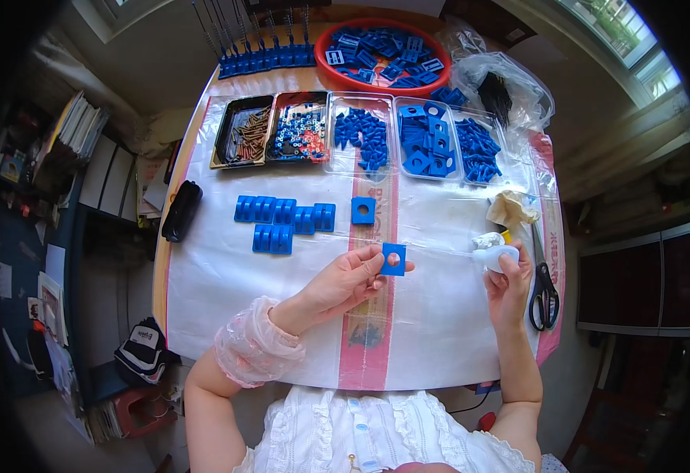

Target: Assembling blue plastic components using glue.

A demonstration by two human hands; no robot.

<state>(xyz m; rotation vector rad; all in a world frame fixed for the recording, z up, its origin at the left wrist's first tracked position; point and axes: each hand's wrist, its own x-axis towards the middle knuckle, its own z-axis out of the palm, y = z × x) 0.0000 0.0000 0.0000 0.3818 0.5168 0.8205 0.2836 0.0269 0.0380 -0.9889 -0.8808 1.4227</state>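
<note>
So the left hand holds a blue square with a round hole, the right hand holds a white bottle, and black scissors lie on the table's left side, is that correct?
Not quite: the head view shows the black scissors on the right side of the table. The rest stands: the left hand holds the blue square, and the right hand holds the white bottle.

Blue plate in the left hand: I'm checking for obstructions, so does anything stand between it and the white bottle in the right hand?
Nothing visible stands between the blue plate and the white bottle; the scissors lie beyond the right hand, outside that gap.
</note>
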